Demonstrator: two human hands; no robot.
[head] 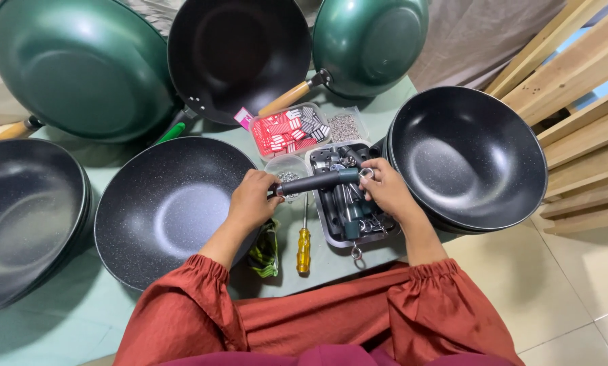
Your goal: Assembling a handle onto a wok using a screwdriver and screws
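Observation:
My left hand (251, 200) and my right hand (385, 190) together hold a dark pan handle (317, 181) level above the table, the left at its black end, the right at its greenish metal end. Right below sits a metal tray (328, 232) filled with more handles and metal fittings. A black speckled wok (165, 207) without a handle lies just left of my left hand. A screwdriver with a yellow grip (304, 246) lies on the pale green table (60, 318) between my arms.
A stack of black woks (468, 157) stands at right and another (26, 217) at far left. Green woks (80, 64) (370, 42) and a black one (239, 54) lean at the back. A red-filled box (287, 132), small screw tubs (345, 127) and wooden slats (575, 102) are nearby.

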